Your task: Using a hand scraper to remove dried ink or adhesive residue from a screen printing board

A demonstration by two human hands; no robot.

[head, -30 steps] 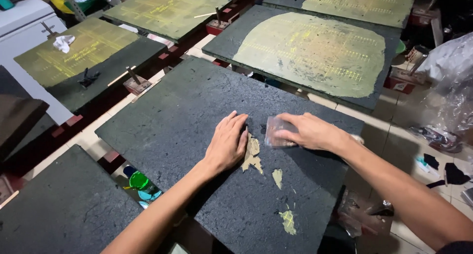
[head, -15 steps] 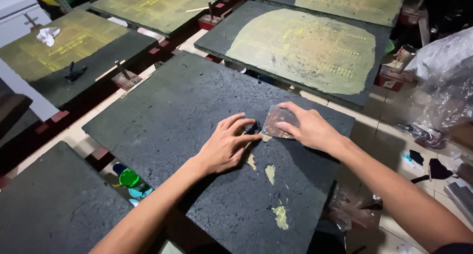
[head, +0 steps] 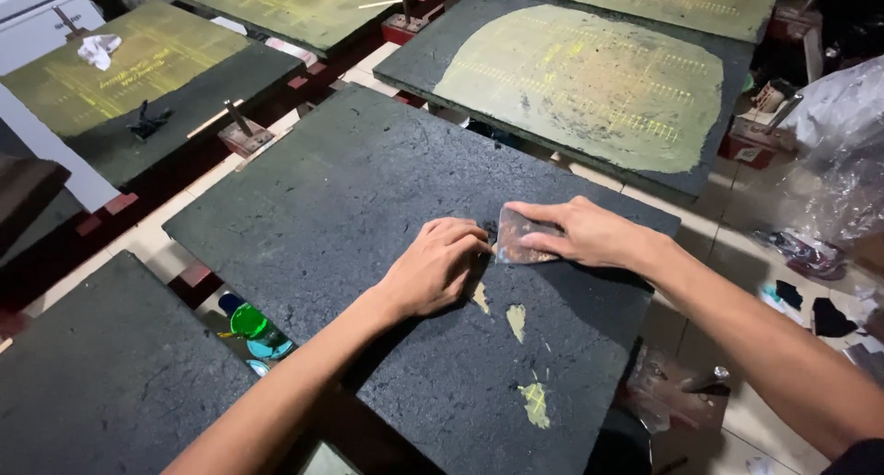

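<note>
A dark, rough rectangular board [head: 350,199] lies tilted in front of me. My right hand [head: 589,231] grips a small, flat, translucent scraper [head: 517,237] and presses its edge onto the board. My left hand [head: 435,268] rests palm-down on the board just left of the scraper, its fingertips close to the blade. A few yellowish patches of residue [head: 516,320] sit on the board just below my hands, and another patch [head: 536,403] lies nearer the front edge.
More boards surround this one: a big one with a yellow-green stain [head: 599,79] behind, another stained one [head: 120,79] at far left, a plain dark one [head: 101,383] at lower left. Coloured lids [head: 249,323] lie in the gap. Plastic bags [head: 838,162] pile at right.
The residue under my left hand has shrunk to smaller patches. Both hands shifted slightly up the board, and my left hand's fingers have curled in toward the scraper.
</note>
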